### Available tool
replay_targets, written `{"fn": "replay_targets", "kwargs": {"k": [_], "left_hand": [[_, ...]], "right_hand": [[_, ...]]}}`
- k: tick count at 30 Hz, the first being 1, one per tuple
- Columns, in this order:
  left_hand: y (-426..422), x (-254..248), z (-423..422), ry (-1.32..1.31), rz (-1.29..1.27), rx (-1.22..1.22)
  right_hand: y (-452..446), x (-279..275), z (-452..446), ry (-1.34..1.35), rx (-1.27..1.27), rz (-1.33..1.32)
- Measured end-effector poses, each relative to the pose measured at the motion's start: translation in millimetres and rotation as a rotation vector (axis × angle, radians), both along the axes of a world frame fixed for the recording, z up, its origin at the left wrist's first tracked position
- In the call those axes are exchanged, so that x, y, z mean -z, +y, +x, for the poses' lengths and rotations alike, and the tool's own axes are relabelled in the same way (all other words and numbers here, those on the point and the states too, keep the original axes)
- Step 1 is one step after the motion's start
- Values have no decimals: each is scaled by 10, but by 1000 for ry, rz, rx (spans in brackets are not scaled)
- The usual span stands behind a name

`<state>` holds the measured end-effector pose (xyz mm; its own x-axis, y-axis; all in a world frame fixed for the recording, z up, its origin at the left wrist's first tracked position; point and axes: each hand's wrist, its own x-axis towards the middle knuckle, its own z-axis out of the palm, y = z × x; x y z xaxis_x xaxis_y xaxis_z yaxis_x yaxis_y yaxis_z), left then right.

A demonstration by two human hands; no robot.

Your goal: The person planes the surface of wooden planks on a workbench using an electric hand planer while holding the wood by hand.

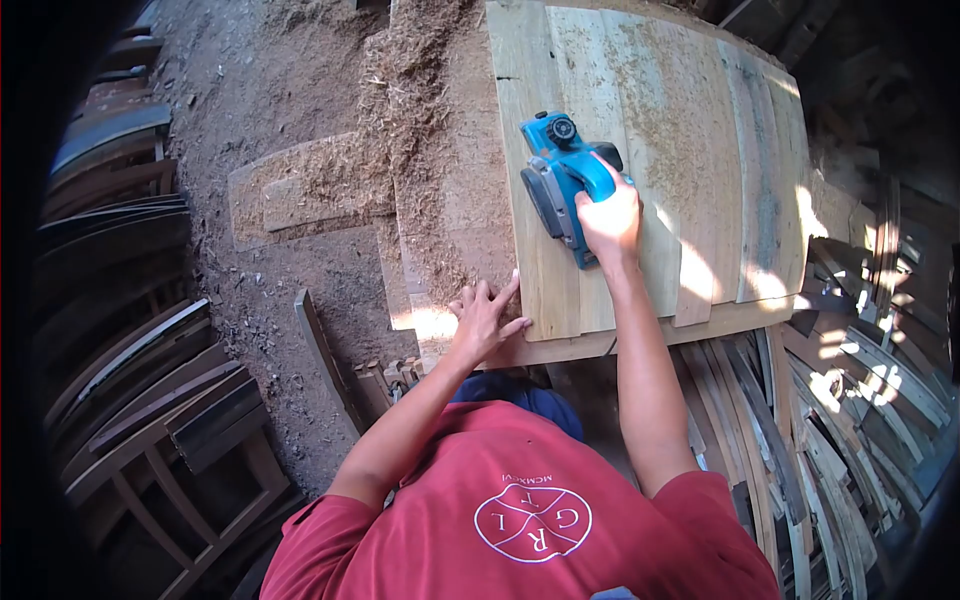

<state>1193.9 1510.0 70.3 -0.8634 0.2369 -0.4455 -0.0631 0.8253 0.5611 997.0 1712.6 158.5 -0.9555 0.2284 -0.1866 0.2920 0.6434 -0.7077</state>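
Hard sun patches glare on the planks (668,130) and the scrap wood (780,450) at right amid softer shade, while wide-angle distortion bows the stacked timber (145,347) at left toward blackened edges.

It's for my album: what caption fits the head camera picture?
Right hand grips a blue planer on pale boards; left hand at their edge.

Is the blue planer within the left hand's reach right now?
Likely yes: the left hand appears empty, with only flat planks between it and the blue planer, though the right hand grips the handle.
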Motion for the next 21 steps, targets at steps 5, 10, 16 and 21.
{"fn": "replay_targets", "kwargs": {"k": [5, 10, 16, 21], "left_hand": [[-7, 24, 26, 6, -1, 15], [-16, 11, 19, -10, 14, 18], [-21, -20, 20, -27, 19, 16], [-22, -70, -8, -41, 26, 17]], "right_hand": [[-148, -83, -453, 31, 19, -74], [-281, -160, -999, -84, 44, 70], [-364, -41, -1661, 9, -13, 167], [-402, 71, -2250, 86, -55, 224]]}}
